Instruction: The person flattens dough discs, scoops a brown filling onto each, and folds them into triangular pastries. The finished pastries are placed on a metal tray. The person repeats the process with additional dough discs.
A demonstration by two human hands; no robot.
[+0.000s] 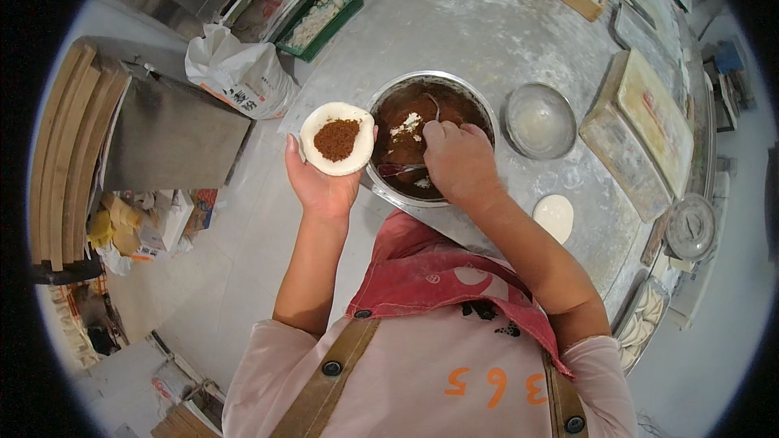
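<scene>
On the palm of my left hand lies a round dough wrapper topped with a mound of reddish-brown crumbly filling. This hand is just left of a steel mixing bowl, off the table's edge. My right hand reaches over the bowl and grips a metal spoon; its lower end is in the brown filling. Some white powder or crumbs lie on the filling. A second utensil with a reddish part rests inside the bowl. Beside my right forearm a flat dough round sits on the table.
The floured metal worktable holds a small steel bowl and a lidded plastic box. A green tray of white pieces and a white flour bag stand left. Shaped dough pieces fill a tray at lower right.
</scene>
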